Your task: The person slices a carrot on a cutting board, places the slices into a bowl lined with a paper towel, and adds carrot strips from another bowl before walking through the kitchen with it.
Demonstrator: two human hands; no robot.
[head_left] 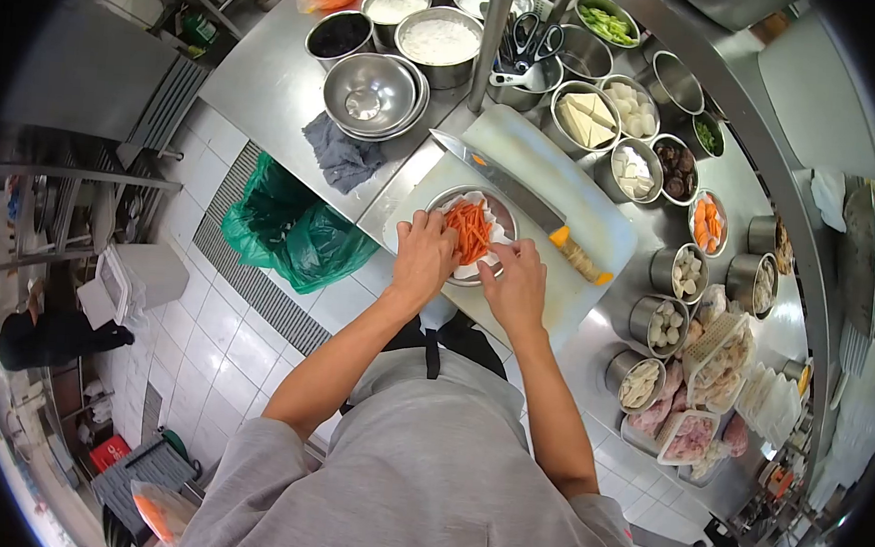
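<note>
Left hand (425, 256) and right hand (517, 283) both closed on the rim of a small metal bowl (502, 214), fingers curled over its white paper lining (471, 270). Inside, between the hands, carrot strips (471, 230): light, thin, probably damp and easy to spill. Best held by the stiff rim, not by the soft paper. Under the bowl a white cutting board (525, 149); just beyond the right hand a long knife (508, 188). Around, steel counter (269, 83) with many bowls, white tiled floor (213, 340) below.

The steel tabletop (269, 83) carries a white cutting board (563, 181), stacked bowls (370, 94), a grey cloth (342, 155) and ingredient tins (665, 323).
</note>
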